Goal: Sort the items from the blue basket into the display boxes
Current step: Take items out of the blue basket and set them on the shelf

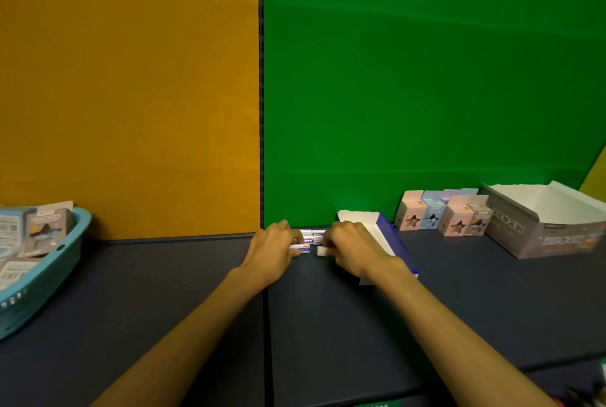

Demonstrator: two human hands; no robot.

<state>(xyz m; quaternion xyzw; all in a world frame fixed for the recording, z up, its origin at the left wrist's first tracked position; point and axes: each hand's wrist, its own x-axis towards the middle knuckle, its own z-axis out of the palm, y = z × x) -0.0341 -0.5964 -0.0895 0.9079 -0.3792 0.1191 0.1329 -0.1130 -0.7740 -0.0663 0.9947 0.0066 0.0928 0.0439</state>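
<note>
My left hand [273, 247] and right hand [352, 244] each pinch a small eraser [300, 247] (labels blurred), hiding the blue box [393, 239] front.

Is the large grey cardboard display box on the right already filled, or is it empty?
As far as shown, empty: the large grey cardboard display box shows only bare white inner walls; its floor is hidden. The small pastel star-window boxes stand outside, beside it.
</note>
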